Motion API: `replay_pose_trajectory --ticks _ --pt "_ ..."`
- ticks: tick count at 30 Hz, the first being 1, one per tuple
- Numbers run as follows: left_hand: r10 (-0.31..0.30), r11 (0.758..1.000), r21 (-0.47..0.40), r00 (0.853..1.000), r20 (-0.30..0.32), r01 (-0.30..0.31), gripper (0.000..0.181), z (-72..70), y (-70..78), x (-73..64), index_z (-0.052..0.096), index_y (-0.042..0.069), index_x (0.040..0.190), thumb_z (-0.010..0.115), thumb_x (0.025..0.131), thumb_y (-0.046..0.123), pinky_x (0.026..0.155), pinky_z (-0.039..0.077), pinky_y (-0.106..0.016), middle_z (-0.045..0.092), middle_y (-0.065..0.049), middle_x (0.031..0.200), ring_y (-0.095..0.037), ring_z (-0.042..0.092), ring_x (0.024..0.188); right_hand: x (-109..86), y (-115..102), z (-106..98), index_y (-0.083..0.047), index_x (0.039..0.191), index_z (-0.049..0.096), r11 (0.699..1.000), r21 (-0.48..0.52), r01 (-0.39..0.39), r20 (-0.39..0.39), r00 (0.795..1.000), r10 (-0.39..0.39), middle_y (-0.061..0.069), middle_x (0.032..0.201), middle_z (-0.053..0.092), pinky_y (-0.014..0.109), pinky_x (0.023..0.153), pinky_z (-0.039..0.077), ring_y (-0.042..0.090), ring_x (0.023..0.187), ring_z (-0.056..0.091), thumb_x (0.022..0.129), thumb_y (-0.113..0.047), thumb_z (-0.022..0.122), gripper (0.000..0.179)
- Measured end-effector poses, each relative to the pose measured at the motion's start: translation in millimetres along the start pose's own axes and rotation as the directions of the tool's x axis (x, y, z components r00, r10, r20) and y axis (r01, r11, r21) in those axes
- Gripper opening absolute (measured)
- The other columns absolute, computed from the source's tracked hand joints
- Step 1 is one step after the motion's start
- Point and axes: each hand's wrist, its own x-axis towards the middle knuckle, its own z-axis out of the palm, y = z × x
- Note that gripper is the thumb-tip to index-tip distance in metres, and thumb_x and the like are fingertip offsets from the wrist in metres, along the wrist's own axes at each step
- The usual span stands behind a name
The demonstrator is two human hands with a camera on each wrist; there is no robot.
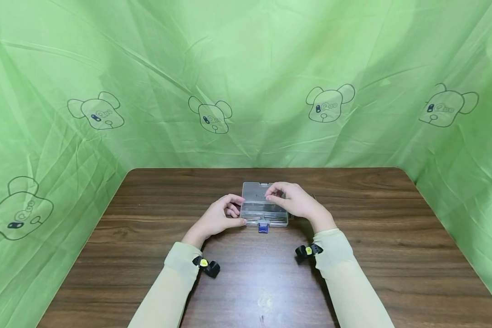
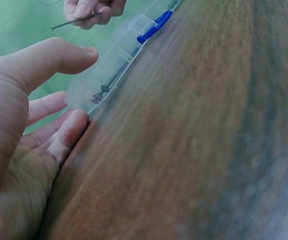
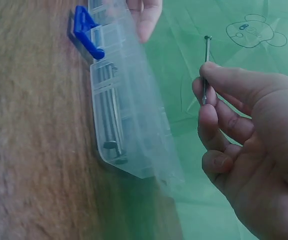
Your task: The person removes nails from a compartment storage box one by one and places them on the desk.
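A clear plastic compartment box [image 1: 246, 213] lies mid-table, its lid [image 1: 254, 190] apparently raised at the back. From the front edge hangs a blue latch [image 1: 263, 228]. Several nails [image 3: 111, 120] lie in the front compartments. My left hand [image 1: 218, 214] holds the box's left end, thumb by the front corner and fingers curled at the side. Above the box, my right hand [image 1: 297, 200] pinches one metal nail [image 3: 207, 52] between thumb and fingers; its flat head also shows in the left wrist view. That hand hides the box's right rear part in the head view.
The brown wood-grain table [image 1: 147, 205] carries the box. Green cloth [image 1: 262, 54] printed with bear outlines hangs behind it and at both sides. Each sleeve cuff bears a black strap device [image 1: 207, 265].
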Motion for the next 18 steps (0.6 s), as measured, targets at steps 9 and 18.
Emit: replay_pose_trajectory --ticks 9,18 --pt "-0.01 1.0 -0.013 1.0 -0.006 0.01 0.064 -0.8 1.2 -1.8 0.067 0.005 0.138 0.097 0.082 0.011 0.087 0.06 -0.025 0.07 -0.013 0.123 -0.023 0.069 0.097 -5.7 -4.2 -8.3 -0.01 0.122 0.079 0.999 0.009 0.032 -0.038 0.999 -0.031 0.0 0.115 0.075 0.043 0.09 0.057 0.018 0.102 0.065 0.108 -0.019 0.071 0.018" --pt "-0.016 1.0 -0.013 1.0 0.001 0.016 0.064 -0.2 0.6 -2.2 0.067 0.005 0.139 0.097 0.082 0.012 0.088 0.059 -0.026 0.07 -0.013 0.124 -0.023 0.069 0.098 -13.4 -10.6 -19.3 -0.013 0.115 0.076 0.995 -0.013 0.095 -0.064 0.993 -0.096 -0.004 0.105 0.071 0.035 0.08 0.056 0.016 0.094 0.063 0.107 -0.013 0.071 0.01"
